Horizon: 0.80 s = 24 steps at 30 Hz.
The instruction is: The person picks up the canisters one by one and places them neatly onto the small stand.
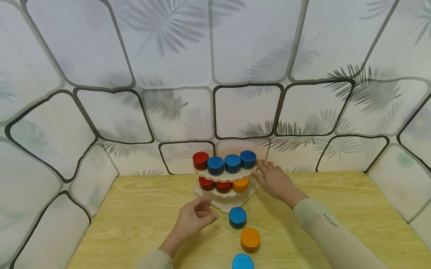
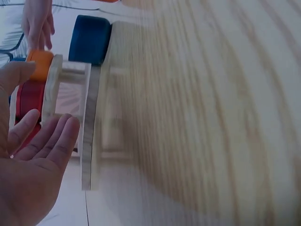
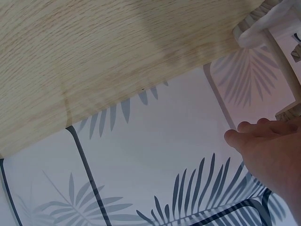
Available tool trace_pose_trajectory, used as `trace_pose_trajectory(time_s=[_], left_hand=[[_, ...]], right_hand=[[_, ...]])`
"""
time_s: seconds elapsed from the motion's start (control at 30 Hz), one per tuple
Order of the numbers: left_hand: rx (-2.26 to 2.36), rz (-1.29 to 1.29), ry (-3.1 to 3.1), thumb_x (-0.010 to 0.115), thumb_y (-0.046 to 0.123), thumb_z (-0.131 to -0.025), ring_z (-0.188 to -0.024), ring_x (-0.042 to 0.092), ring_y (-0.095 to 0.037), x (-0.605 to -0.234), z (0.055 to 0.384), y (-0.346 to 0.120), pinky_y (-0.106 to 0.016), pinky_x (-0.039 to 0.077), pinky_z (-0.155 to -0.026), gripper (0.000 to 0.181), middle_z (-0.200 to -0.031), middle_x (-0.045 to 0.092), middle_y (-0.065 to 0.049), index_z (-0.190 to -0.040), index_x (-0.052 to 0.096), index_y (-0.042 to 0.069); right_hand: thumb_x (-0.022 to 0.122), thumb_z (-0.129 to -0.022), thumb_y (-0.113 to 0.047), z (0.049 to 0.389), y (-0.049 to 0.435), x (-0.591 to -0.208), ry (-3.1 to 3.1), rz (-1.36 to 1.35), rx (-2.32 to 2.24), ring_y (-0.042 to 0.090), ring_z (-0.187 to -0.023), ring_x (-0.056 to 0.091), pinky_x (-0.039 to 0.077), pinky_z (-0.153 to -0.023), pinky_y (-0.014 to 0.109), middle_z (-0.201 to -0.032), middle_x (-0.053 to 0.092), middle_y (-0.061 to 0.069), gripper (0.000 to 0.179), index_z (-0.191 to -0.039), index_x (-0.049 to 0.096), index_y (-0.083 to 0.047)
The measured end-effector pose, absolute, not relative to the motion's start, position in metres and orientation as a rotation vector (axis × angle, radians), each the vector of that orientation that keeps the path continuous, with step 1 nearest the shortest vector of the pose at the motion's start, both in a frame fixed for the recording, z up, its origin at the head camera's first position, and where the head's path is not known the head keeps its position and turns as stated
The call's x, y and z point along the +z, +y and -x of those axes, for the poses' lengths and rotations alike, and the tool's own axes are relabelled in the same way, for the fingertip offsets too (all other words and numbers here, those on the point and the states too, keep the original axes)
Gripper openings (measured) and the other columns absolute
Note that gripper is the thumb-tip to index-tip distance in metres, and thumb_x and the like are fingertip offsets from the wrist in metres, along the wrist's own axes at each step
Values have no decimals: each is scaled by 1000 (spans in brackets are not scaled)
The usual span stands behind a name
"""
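A tiered wooden stand [image 1: 229, 202] with scalloped shelves stands near the back of the table. Its top shelf carries one red disc [image 1: 200, 160] and three blue discs [image 1: 215, 165]. On the shelf below sit two red discs [image 1: 224, 186] and an orange disc [image 1: 241, 185]. My right hand [image 1: 275, 179] reaches to the stand's right side, fingertips at the top shelf's edge beside the end blue disc. Left of the lower shelves, my left hand [image 1: 195, 216] has its fingers loosely bent, palm facing the stand, nothing between them. The left wrist view shows this hand [image 2: 35, 160] close beside the shelves.
In front of the stand, a blue disc [image 1: 237, 217], an orange disc [image 1: 250, 239] and another blue disc [image 1: 243, 266] lie in a row toward me. Patterned wall panels [image 1: 182, 111] close off the table [image 1: 127, 227] at the back and sides.
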State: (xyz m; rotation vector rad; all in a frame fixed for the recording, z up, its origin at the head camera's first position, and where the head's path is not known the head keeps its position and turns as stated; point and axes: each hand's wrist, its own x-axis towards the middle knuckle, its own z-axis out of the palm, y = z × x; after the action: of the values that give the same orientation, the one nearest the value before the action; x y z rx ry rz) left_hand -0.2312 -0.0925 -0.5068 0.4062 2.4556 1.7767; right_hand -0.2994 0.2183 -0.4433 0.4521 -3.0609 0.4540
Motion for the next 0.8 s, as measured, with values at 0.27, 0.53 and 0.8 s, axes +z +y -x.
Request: trace_pose_trajectory(time_s=[0.27, 0.53, 0.8], left_hand=[[1694, -527, 2431, 83, 19, -91, -118, 68, -35, -514, 227, -79, -45, 59, -103, 54, -132, 69, -20, -138, 63, -1], [1685, -548, 2362, 82, 21, -93, -120, 67, -33, -518, 225, -68, -48, 57, -105, 56, -134, 68, -18, -141, 61, 1], [1665, -558, 2355, 83, 25, -92, -120, 67, -30, -520, 225, -60, -47, 57, -105, 59, -135, 69, -13, -142, 61, 2]], right_hand=[[35, -116, -43, 299, 219, -445, -3053, -454, 462, 52, -156, 28, 21, -126, 69, -170, 29, 27, 68, -166, 24, 1], [35, -115, -43, 301, 219, -446, -3054, -450, 448, 52, -155, 28, 22, -126, 69, -169, 29, 28, 68, -166, 24, 0], [35, -115, -44, 300, 220, -445, -3059, -442, 446, 53, -155, 28, 22, -126, 69, -169, 29, 28, 68, -166, 24, 0]])
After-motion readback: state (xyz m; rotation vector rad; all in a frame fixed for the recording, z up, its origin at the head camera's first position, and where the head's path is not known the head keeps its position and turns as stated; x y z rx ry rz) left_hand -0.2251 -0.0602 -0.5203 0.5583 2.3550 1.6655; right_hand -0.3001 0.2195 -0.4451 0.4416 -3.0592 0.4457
